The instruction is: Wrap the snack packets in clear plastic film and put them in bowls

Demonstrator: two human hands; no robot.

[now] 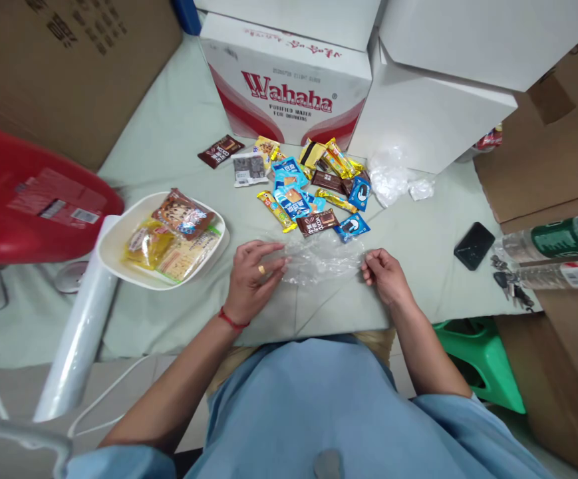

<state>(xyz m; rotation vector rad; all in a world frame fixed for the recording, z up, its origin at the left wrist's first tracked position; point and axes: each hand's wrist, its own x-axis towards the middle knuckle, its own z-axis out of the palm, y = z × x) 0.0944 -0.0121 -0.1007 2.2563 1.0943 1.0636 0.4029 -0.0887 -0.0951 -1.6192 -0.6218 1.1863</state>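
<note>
A clear, crinkled plastic bag [324,261] stretches sideways just above the table's near part. My left hand [256,276] has its fingers closed on the left edge of the bag. At the opposite edge, my right hand [384,274] pinches it between thumb and curled fingers. Just beyond the bag lies a loose pile of small wrapped snacks, with blue packets [291,199], brown cocoa packets [317,223] and yellow sticks [277,211]. Left of my left hand, a white bowl [209,256] holds several larger packaged snacks [183,214].
A Wahaha carton [289,86] and white boxes [418,106] stand behind the snacks. Crumpled clear plastic [389,178] lies beside them. At right are a black phone [474,245], keys [511,283] and bottles [563,234]. A plastic film roll [76,332] and red container [34,199] stand left.
</note>
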